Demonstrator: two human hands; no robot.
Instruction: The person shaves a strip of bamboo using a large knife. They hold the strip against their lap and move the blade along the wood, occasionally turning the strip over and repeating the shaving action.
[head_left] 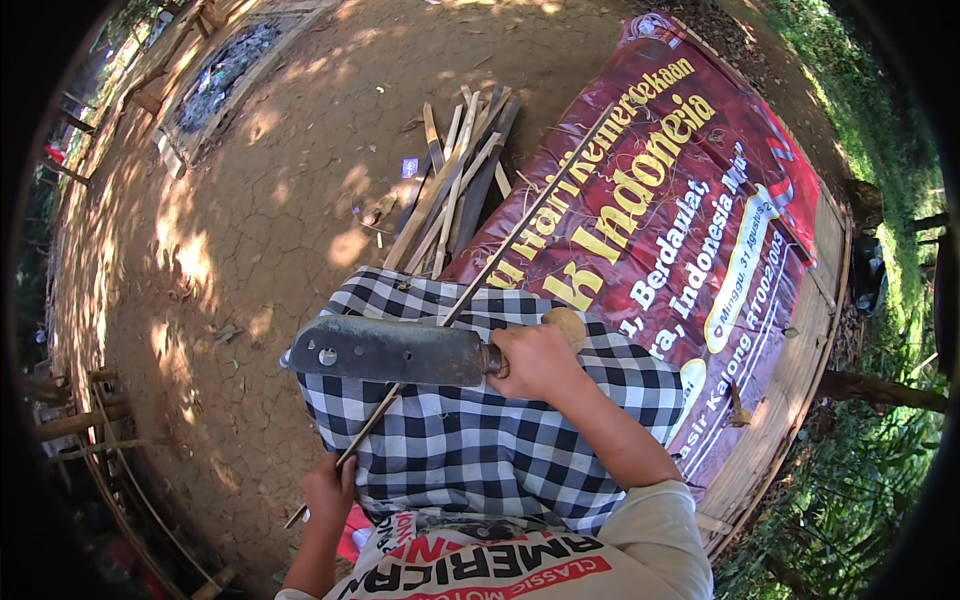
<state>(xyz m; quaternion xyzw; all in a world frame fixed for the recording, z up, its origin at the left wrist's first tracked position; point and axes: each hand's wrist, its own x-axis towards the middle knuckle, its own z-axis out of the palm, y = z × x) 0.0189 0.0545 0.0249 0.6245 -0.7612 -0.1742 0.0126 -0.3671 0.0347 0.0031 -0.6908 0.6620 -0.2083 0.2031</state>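
Note:
My right hand (538, 362) is wrapped round the wooden handle of a broad machete (400, 350). Its dark blade, pierced with a few holes, points left above my lap. Beneath the blade a long, thin bamboo strip (520, 228) runs slantwise from the lower left to the upper right. My left hand (328, 490) grips that strip near its lower end. Whether the blade touches the strip I cannot tell. A black-and-white checked cloth (450, 440) covers my lap under both. The round end of the handle (566, 325) shows beyond my right hand.
A red printed banner (640, 210) lies over a bamboo platform (745, 475) at the right. Split bamboo pieces (455, 175) are heaped on the bare ground ahead. Farther left is an ash pit (228, 75) with a wooden frame. Bamboo poles (85, 425) stand along the left edge.

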